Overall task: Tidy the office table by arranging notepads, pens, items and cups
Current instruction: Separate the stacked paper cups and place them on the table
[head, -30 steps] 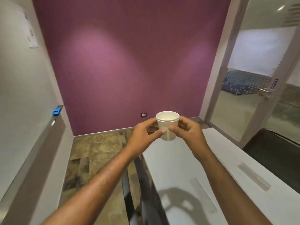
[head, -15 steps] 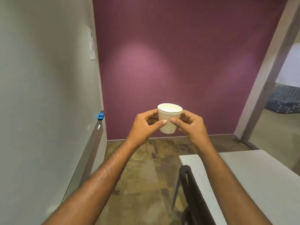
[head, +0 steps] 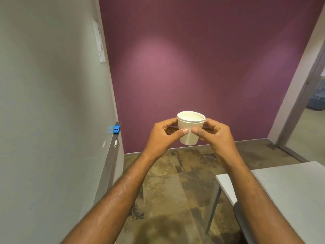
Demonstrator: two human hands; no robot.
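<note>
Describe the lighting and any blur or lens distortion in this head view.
Head view: two soft spotlight pools brighten the purple wall, darker toward its corners; the white cup between left hand and right hand is evenly lit and sharp; the blue eraser is slightly smeared; wide-angle bending tilts the door frame.

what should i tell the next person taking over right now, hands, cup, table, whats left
Left hand: closed on the white paper cup, thumb in front, fingers behind.
Right hand: closed on the same cup from the other side; a two-handed grip.
Cup: upright, held in the air over the floor in front of the purple wall, not over the table. It looks like two cups nested; contents cannot be seen.
Table: only its corner shows at lower right, with nothing on that part.
Done: cup is picked up.
Left: set the cup down wherever it belongs. Notepads and pens are out of view, so their state is unknown.
</note>
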